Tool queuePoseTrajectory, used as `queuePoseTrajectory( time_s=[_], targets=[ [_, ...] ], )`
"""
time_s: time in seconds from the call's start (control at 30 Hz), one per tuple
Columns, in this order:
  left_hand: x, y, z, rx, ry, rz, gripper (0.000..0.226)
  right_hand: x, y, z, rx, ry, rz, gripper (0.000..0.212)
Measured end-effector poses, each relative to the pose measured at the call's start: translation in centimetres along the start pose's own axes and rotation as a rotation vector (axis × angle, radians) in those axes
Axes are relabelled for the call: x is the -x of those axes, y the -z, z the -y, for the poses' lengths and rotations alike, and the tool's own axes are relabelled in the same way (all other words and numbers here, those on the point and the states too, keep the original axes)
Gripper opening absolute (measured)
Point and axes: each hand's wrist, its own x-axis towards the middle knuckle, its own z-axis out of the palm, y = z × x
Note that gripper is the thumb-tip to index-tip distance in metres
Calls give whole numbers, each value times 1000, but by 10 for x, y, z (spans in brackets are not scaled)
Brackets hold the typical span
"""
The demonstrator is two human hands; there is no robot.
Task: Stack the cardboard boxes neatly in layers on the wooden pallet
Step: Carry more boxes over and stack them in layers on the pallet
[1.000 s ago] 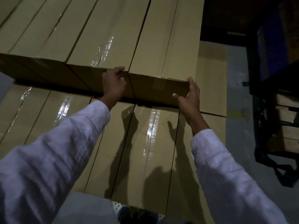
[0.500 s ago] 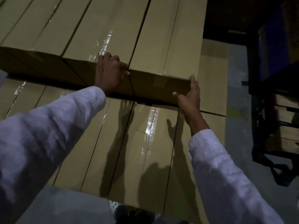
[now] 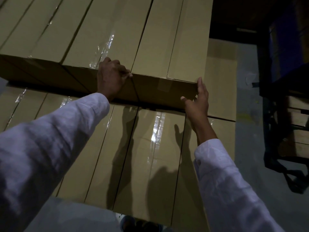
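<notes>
At centre frame, the upper-layer end cardboard box [image 3: 160, 47] is seemingly being squared flush. Fingers of the left hand [image 3: 112, 79] are curled over its seam edge. Those of the right hand [image 3: 198, 101] are laid straight, together, against its outer corner.

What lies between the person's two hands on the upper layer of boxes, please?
In the head view, the near end face of the rightmost upper box, with a clear tape patch, spans from left hand to right hand.
</notes>
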Motion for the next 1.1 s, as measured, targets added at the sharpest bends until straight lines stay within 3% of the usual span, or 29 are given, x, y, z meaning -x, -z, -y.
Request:
queuePoseTrajectory(
  time_s=[0.3, 0.5, 0.7, 1.0, 1.1],
  targets=[
    [9, -14, -1, 17, 59, -83, 30, 8, -4, -9, 105, 40, 28, 111],
    [7, -17, -2, 71, 95, -101, 27, 3, -4, -3, 32, 36, -11, 99],
    [-2, -21, 3, 115, 11, -62, 23, 5, -7, -2, -7, 26, -42, 98],
    [-11, -26, -6, 422, 424, 84, 28, -3, -12, -9, -68, 10, -75, 100],
    [-20, -55, 29, 524, 421, 103, 36, -7, -11, -11, -79, 35, -92, 100]
  ],
)
